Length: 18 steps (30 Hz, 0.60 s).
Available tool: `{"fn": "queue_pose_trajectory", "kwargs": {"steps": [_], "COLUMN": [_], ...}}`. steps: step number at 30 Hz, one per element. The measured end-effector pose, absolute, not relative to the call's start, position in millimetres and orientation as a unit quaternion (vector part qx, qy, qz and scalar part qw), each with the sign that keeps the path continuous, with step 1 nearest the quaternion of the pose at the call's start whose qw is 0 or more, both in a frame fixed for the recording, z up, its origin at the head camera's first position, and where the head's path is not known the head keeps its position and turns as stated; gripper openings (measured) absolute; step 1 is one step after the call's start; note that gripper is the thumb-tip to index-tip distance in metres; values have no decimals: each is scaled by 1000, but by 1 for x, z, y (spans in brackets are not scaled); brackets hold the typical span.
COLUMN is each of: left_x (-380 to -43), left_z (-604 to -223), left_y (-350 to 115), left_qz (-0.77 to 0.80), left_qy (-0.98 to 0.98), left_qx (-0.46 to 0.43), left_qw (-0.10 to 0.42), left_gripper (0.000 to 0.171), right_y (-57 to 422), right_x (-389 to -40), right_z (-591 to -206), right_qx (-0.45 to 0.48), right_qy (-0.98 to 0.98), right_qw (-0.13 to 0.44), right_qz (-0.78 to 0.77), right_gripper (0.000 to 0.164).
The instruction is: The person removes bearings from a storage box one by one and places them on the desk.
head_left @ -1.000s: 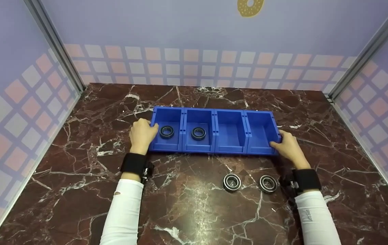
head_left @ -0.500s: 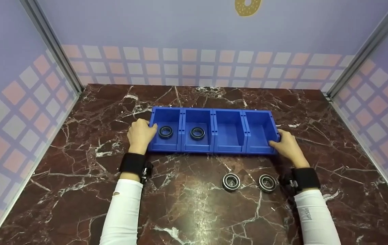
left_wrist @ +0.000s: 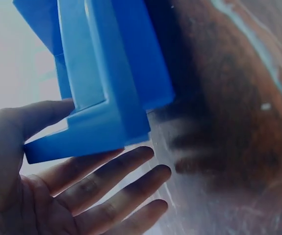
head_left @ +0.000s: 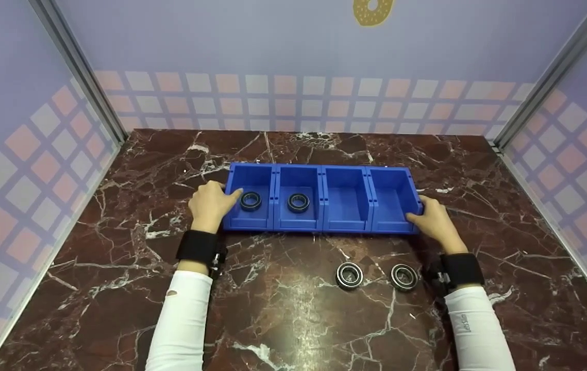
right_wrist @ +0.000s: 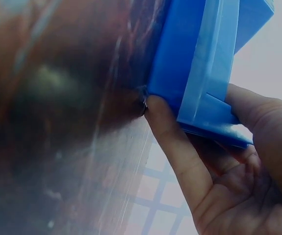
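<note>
A row of joined blue storage bins (head_left: 347,201) stands across the dark marbled tabletop. Its left end wall is between the thumb and fingers of my left hand (head_left: 210,206); in the left wrist view the other fingers (left_wrist: 116,205) spread fairly straight outside the wall. My right hand (head_left: 435,219) grips the opposite end wall, thumb at the inside and fingers outside, one reaching the bottom edge in the right wrist view. One ball bearing (head_left: 251,201) lies in the leftmost bin, another bearing (head_left: 298,202) in the bin beside it. The two right bins hold nothing.
Two more bearings, one nearer the middle (head_left: 349,276) and one further right (head_left: 403,277), lie flat on the marbled tabletop (head_left: 272,309) in front of the bins. Tiled-pattern lilac walls (head_left: 293,51) enclose the back and both sides.
The left hand has shifted slightly left against the bin wall, its thumb a little raised. The bins, bearings and right hand stay nearly the same, apart from a small camera shift.
</note>
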State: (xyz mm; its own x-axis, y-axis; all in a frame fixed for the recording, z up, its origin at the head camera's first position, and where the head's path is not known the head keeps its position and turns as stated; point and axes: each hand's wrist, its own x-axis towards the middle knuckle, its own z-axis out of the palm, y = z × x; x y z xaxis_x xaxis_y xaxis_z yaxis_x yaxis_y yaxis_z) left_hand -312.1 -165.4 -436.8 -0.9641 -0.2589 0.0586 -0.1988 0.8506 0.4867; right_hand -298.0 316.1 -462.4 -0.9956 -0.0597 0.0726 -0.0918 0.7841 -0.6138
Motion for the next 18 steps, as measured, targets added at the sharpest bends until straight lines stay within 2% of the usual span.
{"fn": "queue_pose_trajectory", "kwargs": {"steps": [6,18], "left_x": [-308,-300], "left_z": [-430,-416], "left_y": [-168,-172], "left_qz": [-238,-197], "left_qy": [-964,-973], "left_qx": [111,77], "left_qw": [50,88], "left_gripper": [62,54], "right_y": [316,317], "right_x": [-298,-299], "right_z": [-462,-463], "right_qx": [43,46], "right_qy": [-944,-943], "right_qw": [25,31], "right_qz": [326,328], "right_gripper": [48,46]}}
